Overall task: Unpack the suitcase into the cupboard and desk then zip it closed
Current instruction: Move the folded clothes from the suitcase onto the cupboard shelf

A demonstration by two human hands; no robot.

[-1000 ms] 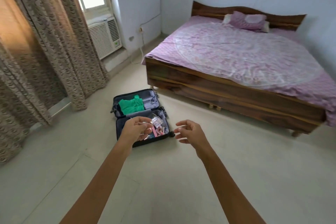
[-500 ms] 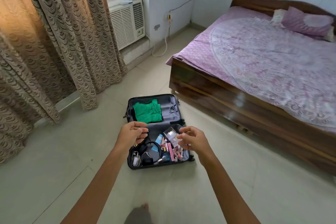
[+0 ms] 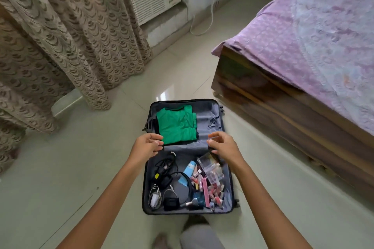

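The left hand [image 3: 146, 146] and right hand [image 3: 223, 146] hover loosely curled, seemingly empty, above the open suitcase [image 3: 145, 188] on the floor [image 3: 81, 168]. The folded green shirt [image 3: 178, 125] lies just beyond them; lifting it from under both sides should keep it folded.

Left hand [image 3: 146, 146] and right hand [image 3: 223, 145] outstretched, fingers [image 3: 157, 143] half-curled.

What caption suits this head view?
Left hand and right hand poised over an open dark fabric-lined suitcase holding a folded green garment, black cables and pink cosmetics.
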